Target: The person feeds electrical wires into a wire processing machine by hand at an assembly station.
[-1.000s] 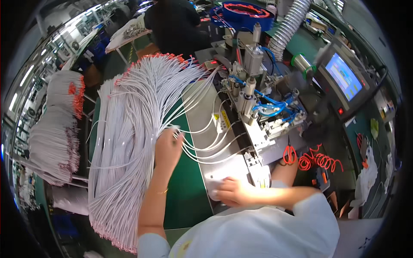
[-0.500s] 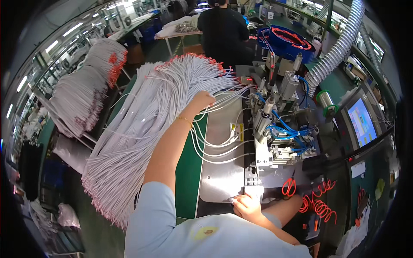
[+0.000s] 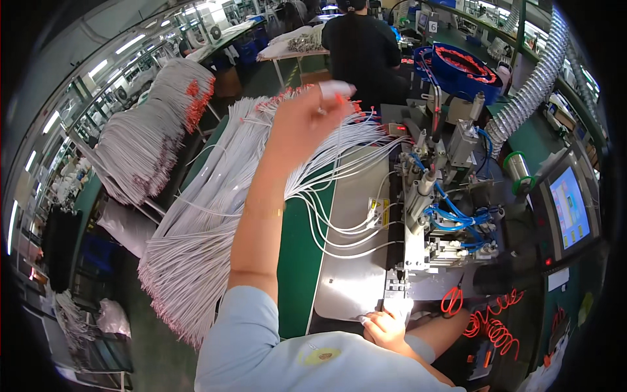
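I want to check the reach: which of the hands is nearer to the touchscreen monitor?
The right hand. It rests at the near edge of the metal plate, below-left of the touchscreen monitor. The left hand is raised over the white wire bundle, farther left.

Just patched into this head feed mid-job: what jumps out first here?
The big fan of white wires with red tips, spread over the green bench on the left, dominates the view. The left hand is raised above its far end, fingers pinched on a few wire ends. To the right stands a metal machine with blue hoses beside a lit touchscreen, while the right hand rests at the near edge of the machine's steel plate.
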The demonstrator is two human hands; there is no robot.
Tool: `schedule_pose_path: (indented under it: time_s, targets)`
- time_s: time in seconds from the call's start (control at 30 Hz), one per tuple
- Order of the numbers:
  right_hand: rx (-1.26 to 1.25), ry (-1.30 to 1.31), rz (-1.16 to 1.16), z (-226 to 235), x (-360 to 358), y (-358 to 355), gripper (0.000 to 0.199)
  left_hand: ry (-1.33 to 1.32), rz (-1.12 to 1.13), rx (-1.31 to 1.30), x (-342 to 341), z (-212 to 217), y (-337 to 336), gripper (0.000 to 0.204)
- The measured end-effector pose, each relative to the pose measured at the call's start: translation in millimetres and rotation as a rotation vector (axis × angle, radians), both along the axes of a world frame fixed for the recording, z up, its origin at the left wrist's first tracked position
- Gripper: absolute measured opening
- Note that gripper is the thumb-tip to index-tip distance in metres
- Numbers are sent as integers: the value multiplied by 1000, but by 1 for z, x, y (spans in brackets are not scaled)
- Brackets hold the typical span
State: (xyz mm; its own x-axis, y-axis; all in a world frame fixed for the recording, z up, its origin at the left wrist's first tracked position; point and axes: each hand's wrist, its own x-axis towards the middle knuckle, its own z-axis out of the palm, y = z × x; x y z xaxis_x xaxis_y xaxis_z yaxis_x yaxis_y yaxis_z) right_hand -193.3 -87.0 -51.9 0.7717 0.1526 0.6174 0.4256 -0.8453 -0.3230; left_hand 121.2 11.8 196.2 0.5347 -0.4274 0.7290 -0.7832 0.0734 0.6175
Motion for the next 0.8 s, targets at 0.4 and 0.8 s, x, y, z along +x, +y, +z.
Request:
schedule_pose_path:
  time_s: [0.4, 0.8]
  targets:
    - [-155, -12, 82, 3, 9, -10, 21, 320, 95, -248, -69, -43, 46, 45]
    - [-394, 43, 123, 36, 15, -18, 22, 266, 82, -143, -70, -51, 36, 47]
